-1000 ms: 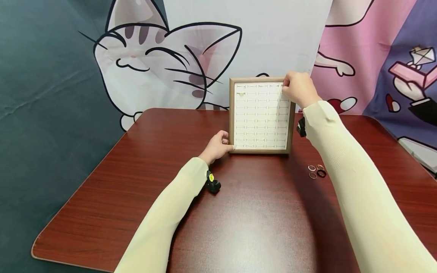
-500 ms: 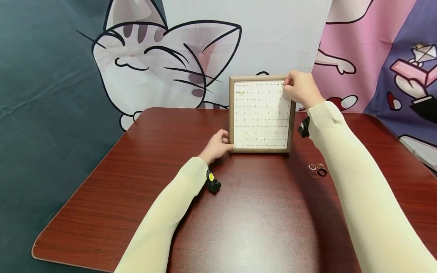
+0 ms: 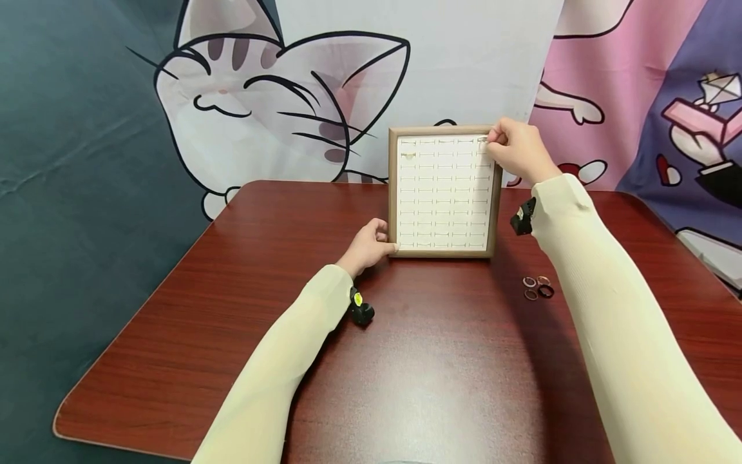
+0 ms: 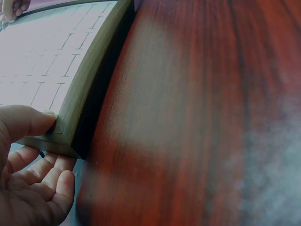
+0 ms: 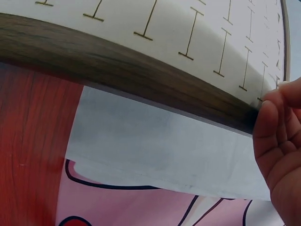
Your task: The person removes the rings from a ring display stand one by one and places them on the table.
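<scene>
Head view: ring board pinned at one corner, ring work at the opposite one, so tipping or a dropped ring are the risks

Ring board [image 3: 443, 193] stands near upright on the counter [image 3: 417, 335], toward its far side. Left grip [image 3: 366, 247] holds the lower left corner, thumb across the front, fingers at the side. Right grip [image 3: 518, 149] is at the upper right corner, thumb and fingertips pinched on what looks like a small ring [image 3: 483, 139]; fingers cover most of it, so seating can't be read.

Failure modes, as judged:
- Tip: pushing at the top loads the board diagonally away from the left grip. Too much force could pivot it or send it backward. Any back support is hidden.
- Drop: only fingertips on the ring. Release before the slot takes the band would likely let it fall down the panel.
- Bad seating: slots [image 5: 190, 35] are thin and the fingers block the target one. Off-angle push could leave the ring half in or crease the slit.
- Sweep: loose rings [image 3: 539, 291] lie on the counter near the right sleeve [image 3: 603, 290]; a low retreat could scatter them
</scene>
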`<action>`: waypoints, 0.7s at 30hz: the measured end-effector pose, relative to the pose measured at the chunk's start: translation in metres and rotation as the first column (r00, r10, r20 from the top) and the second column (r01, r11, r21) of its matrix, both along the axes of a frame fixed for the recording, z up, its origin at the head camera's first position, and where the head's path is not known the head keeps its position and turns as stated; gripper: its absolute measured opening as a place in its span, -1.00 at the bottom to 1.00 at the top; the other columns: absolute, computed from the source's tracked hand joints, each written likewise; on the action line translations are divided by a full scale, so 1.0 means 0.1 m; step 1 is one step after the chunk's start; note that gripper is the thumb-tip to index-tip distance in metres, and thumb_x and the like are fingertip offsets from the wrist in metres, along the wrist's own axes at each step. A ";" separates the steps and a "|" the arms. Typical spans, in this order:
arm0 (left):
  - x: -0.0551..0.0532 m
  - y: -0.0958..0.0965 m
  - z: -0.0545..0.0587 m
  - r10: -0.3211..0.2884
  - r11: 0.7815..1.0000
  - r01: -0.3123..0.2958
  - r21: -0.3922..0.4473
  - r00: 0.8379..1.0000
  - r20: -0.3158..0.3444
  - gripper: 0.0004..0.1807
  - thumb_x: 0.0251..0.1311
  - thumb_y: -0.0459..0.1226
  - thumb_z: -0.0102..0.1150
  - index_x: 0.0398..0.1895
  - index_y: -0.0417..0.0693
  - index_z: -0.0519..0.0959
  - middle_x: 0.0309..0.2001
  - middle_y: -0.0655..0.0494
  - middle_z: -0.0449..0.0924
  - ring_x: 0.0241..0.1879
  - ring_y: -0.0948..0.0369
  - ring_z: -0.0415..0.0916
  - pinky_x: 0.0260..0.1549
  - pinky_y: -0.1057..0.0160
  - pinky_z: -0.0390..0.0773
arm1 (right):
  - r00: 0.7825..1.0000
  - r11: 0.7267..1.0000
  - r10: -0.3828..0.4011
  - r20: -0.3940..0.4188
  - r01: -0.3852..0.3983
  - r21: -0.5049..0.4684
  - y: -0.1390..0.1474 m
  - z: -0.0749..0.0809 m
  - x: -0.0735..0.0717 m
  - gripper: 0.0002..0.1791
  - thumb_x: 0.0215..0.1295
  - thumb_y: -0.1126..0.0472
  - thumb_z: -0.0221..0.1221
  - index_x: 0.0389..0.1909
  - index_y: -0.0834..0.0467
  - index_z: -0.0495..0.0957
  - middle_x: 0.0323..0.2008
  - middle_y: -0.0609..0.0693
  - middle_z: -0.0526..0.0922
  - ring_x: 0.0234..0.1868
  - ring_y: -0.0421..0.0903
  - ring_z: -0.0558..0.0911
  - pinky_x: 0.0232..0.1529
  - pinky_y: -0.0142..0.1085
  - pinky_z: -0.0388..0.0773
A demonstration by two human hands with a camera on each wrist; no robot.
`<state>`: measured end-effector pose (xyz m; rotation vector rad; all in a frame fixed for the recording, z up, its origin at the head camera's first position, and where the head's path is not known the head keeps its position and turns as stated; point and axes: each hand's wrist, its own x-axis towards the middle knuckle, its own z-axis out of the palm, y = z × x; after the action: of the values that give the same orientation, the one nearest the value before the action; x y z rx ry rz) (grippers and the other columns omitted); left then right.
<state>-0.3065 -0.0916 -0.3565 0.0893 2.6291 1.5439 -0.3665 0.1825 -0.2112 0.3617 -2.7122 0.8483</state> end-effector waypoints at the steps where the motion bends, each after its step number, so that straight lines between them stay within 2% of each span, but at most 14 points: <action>1: 0.00 0.00 0.00 0.000 1.000 0.000 -0.001 1.000 0.000 -0.53 -0.02 -0.31 0.28 -0.03 -0.13 0.32 -0.11 -0.10 0.52 -0.11 0.10 0.42 -0.15 0.23 0.41 | 1.000 1.000 0.002 0.001 -0.002 -0.008 0.00 0.00 0.00 -0.83 0.09 0.25 -0.05 -0.28 0.17 0.40 -0.37 0.01 0.47 -0.35 -0.13 0.38 -0.38 -0.36 0.30; 7: 0.01 0.00 0.00 0.001 1.000 -0.001 -0.001 1.000 -0.002 -0.53 -0.02 -0.31 0.28 -0.03 -0.13 0.32 -0.12 -0.10 0.52 -0.12 0.10 0.42 -0.16 0.22 0.42 | 1.000 0.999 0.022 -0.008 -0.023 -0.033 0.01 -0.04 0.02 -0.87 0.10 0.26 -0.05 -0.32 0.15 0.40 -0.40 -0.02 0.46 -0.40 -0.17 0.38 -0.41 -0.40 0.30; 12: 0.01 -0.01 0.00 -0.004 1.000 0.004 0.002 1.000 -0.007 -0.53 -0.02 -0.32 0.28 -0.03 -0.14 0.32 -0.12 -0.11 0.53 -0.12 0.11 0.43 -0.14 0.22 0.41 | 0.998 0.999 0.035 -0.045 -0.037 -0.030 0.02 -0.09 0.04 -0.92 0.12 0.25 -0.03 -0.38 0.14 0.40 -0.47 -0.04 0.44 -0.47 -0.20 0.36 -0.42 -0.42 0.28; 21: 0.01 -0.01 0.00 -0.008 1.000 0.008 0.006 1.000 -0.007 -0.52 -0.02 -0.32 0.27 -0.02 -0.14 0.32 -0.11 -0.11 0.52 -0.12 0.11 0.42 -0.14 0.23 0.41 | 0.997 0.998 0.058 -0.042 -0.059 -0.036 0.09 -0.23 0.13 -0.90 0.12 0.26 -0.03 -0.36 0.17 0.41 -0.46 -0.01 0.45 -0.46 -0.18 0.37 -0.48 -0.46 0.30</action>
<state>-0.3052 -0.0922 -0.3569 0.1054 2.6263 1.5513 -0.3538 0.1913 -0.2346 0.4474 -2.6566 0.8958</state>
